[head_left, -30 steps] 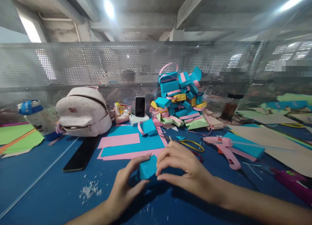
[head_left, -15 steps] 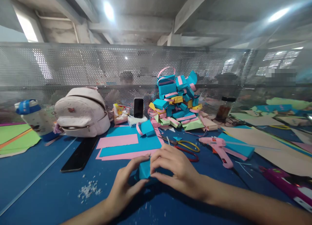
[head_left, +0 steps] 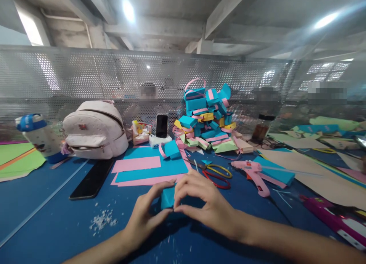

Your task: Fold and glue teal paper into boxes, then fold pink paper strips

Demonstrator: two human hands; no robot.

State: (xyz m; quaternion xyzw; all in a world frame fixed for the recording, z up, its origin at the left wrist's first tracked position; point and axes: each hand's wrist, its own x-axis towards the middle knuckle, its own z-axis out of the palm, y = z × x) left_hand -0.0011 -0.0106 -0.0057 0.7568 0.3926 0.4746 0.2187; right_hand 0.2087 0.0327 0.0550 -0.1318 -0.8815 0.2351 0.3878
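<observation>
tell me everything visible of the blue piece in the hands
The blue piece is matte and boxy, apparently folded paper, with flat faces showing. The left grip spans it from far side to near; the right grip is at its right side, hiding part of it. Whether it touches the table is unclear.

Head-worn view, facing forward, tilted down

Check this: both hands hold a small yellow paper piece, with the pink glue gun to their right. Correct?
No: the head view shows the paper piece is blue, not yellow. The left hand and right hand do hold it, pink glue gun to their right.
</observation>
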